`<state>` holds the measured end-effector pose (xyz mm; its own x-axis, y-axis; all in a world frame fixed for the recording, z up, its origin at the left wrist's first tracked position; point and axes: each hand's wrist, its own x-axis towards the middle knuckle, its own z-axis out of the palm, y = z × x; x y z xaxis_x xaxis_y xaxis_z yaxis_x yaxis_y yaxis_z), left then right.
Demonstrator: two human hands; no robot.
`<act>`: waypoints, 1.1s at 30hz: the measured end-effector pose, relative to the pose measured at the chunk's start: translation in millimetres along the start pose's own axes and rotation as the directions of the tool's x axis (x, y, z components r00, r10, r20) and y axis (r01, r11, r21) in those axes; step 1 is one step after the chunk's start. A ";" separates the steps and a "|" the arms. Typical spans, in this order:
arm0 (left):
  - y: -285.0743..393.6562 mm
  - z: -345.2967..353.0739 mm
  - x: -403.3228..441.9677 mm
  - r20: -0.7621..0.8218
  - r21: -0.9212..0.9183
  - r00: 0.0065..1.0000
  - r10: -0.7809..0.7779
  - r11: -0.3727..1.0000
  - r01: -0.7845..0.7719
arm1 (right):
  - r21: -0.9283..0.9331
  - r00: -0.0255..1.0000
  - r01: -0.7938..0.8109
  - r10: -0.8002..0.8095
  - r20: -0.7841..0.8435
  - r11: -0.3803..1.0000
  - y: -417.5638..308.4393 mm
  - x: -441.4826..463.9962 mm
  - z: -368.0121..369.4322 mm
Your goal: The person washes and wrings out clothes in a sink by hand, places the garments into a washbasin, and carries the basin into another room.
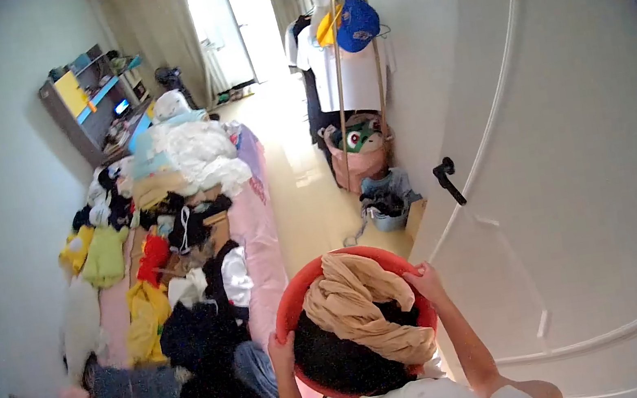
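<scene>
Held in front of my body is a round red basin. My left hand grips its left rim, and my right hand grips the rim on the upper right. Inside lie a twisted beige cloth and a black cloth beneath it. The basin's bottom is hidden by these cloths. Both hands have their fingers closed around the rim.
To the left, a bed is piled with clothes and bedding. A clothes rack, a pink basket and a blue basin of clothes stand ahead along the wall. The white door with its black handle is at right.
</scene>
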<state>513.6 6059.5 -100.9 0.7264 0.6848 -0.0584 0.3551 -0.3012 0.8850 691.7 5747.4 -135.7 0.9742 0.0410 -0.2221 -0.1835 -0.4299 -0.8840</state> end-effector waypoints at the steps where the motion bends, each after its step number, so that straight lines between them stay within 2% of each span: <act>1: 10.0 2.5 19.9 0.020 0.002 1.000 0.011 1.000 -0.011 | -0.066 0.991 0.093 -0.098 -0.088 0.994 3.7 14.9 11.5; 2: 29.7 3.5 41.7 0.022 0.041 1.000 -0.004 0.999 0.003 | -0.143 0.965 0.175 -0.199 -0.172 0.974 -4.0 27.3 18.1; 3: 41.0 5.1 63.6 0.026 0.082 0.999 -0.022 0.996 0.020 | -0.145 0.963 0.158 -0.185 -0.196 0.977 -9.8 39.7 25.3; 5: 36.5 7.1 109.0 0.124 0.112 0.992 -0.034 0.994 0.020 | 0.123 0.949 0.066 -0.024 -0.315 0.990 -38.5 50.1 39.4; 6: 33.6 12.2 132.8 0.142 0.021 0.988 -0.057 0.998 0.054 | 0.248 0.978 0.033 0.021 -0.209 0.968 -8.4 75.4 47.2; 7: 34.0 21.7 157.0 0.164 -0.074 0.983 -0.078 0.993 0.091 | 0.252 0.970 0.028 0.035 -0.242 0.967 -23.4 84.2 46.8; 9: 42.8 40.1 188.7 0.210 -0.099 0.977 -0.038 0.993 0.059 | 0.029 0.972 0.095 -0.087 -0.219 0.995 -69.1 88.4 35.3; 10: 50.7 46.0 201.4 0.248 -0.117 0.968 -0.039 0.991 0.070 | 0.025 0.969 0.068 -0.060 -0.238 0.997 -58.0 104.9 40.4; 12: 52.5 62.4 234.0 0.332 -0.143 0.943 -0.007 0.988 0.058 | -0.097 0.981 0.043 -0.061 -0.185 0.994 -28.6 158.3 52.9; 13: 50.7 76.5 249.6 0.353 -0.141 0.936 0.000 0.989 0.054 | -0.096 0.977 0.030 -0.049 -0.205 0.995 -34.9 173.4 48.4; 15: 45.4 105.7 278.0 0.373 -0.232 0.924 -0.080 0.957 0.177 | -0.335 0.982 0.008 -0.070 -0.174 0.942 -45.1 201.9 42.6; 16: 45.2 120.7 292.3 0.388 -0.229 0.918 -0.075 0.957 0.176 | -0.496 0.942 0.095 -0.238 -0.235 0.863 -45.2 215.7 43.5; 17: 44.7 136.3 304.9 0.396 -0.206 0.916 -0.061 0.966 0.154 | -0.496 0.942 0.081 -0.228 -0.244 0.864 -43.4 229.5 39.5; 19: 43.2 161.6 322.4 0.408 -0.176 0.911 -0.057 0.974 0.140 | -0.570 0.986 0.040 -0.124 -0.110 0.821 -40.0 260.4 30.9; 20: 47.2 175.6 329.6 0.429 -0.173 0.901 -0.070 0.972 0.158 | -0.626 0.995 -0.027 -0.039 -0.092 0.780 -30.8 279.9 28.5; 21: 57.5 195.7 342.5 0.445 -0.183 0.893 -0.068 0.969 0.165 | -0.645 0.996 -0.039 -0.023 -0.087 0.763 -27.7 295.7 23.3; 22: 51.5 216.1 351.5 0.420 -0.089 0.904 -0.083 0.987 0.132 | -0.652 0.997 -0.033 -0.023 -0.077 0.758 -19.8 309.0 19.1; 23: 60.0 233.6 358.0 0.420 -0.145 0.907 -0.024 0.985 0.093 | -0.652 0.997 -0.026 -0.032 -0.076 0.758 -15.0 322.5 13.4; 24: 65.6 248.3 365.3 0.480 -0.084 0.876 -0.040 0.992 0.091 | -0.653 0.997 -0.025 -0.030 -0.074 0.757 -7.1 332.1 8.6; 25: 73.6 261.7 372.9 0.537 -0.026 0.842 -0.054 0.996 0.080 | -0.654 0.997 -0.027 -0.031 -0.077 0.756 0.1 340.5 3.5; 29: 57.7 329.4 399.1 0.618 -0.071 0.786 0.007 0.996 0.047 | -0.637 0.991 -0.087 0.001 -0.134 0.766 22.9 350.6 -19.8; 31: 59.3 357.0 410.2 0.661 -0.096 0.749 0.042 0.995 0.029 | -0.624 0.979 -0.162 0.045 -0.200 0.764 26.1 351.2 -32.3; 32: 65.1 367.0 412.8 0.683 -0.094 0.729 0.048 0.995 0.023 | -0.580 0.953 -0.264 0.118 -0.278 0.771 28.5 353.5 -35.2; 33: 74.4 376.7 415.2 0.688 -0.108 0.722 0.077 0.994 -0.003 | -0.652 0.951 -0.276 0.103 -0.291 0.706 92.1 366.3 -31.5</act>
<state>1063.2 6071.4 -233.4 0.9565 0.0144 -0.2915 0.2869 -0.2298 0.9300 1035.7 5694.4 -285.6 0.9460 -0.2677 -0.1826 -0.3124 -0.9031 -0.2945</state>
